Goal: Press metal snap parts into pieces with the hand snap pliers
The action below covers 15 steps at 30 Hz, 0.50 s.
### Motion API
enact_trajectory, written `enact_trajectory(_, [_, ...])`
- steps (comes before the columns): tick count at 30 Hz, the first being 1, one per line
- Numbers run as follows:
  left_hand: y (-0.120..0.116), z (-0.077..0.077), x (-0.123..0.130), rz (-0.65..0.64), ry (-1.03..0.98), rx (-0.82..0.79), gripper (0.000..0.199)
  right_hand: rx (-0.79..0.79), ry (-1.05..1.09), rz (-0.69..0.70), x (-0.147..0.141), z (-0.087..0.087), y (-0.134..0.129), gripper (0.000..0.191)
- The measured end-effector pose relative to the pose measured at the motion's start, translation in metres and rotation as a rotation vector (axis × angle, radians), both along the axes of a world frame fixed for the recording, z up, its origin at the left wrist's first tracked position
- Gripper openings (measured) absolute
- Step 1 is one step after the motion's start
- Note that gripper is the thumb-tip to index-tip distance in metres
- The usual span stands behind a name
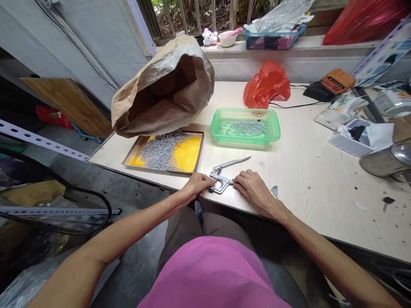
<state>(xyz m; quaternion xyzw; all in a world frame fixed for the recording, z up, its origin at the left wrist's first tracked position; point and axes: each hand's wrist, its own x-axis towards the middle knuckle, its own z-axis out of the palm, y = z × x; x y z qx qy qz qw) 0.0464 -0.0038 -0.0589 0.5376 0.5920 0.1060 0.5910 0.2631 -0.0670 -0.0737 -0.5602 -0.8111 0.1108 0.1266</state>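
Observation:
Near the table's front edge lies a grey metal hand press [226, 184], its upper handle raised and angled to the right. My left hand [199, 184] is closed at the press's jaw end, its fingertips pinching something too small to make out. The fingers of my right hand [253, 187] are bent around the tip of the lower handle and rest on the table. Behind my left hand, a shallow tray [189, 156] with a yellow bottom holds a heap of small silvery metal pieces [160, 152]. Farther back, a green plastic basket [224, 139] contains more of these pieces.
A large open paper sack [167, 90] leans over the tray's back. Behind the basket is a red plastic bag [267, 85]. An orange and black battery [334, 84], a grey box [351, 143] and a metal pot [387, 160] stand at the right. A small grey shard [274, 191] lies beside my right hand.

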Motion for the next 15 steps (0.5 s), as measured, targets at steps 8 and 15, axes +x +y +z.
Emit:
enact_trajectory(8, [0.003,0.001,0.007,-0.055,0.044,-0.145,0.029,0.006,-0.046,-0.013,0.012,-0.005,-0.001,0.020])
enact_trajectory(15, [-0.010,-0.010,0.008,0.006,0.027,-0.084,0.030,0.010,-0.053,-0.027,0.010,-0.006,-0.005,0.025])
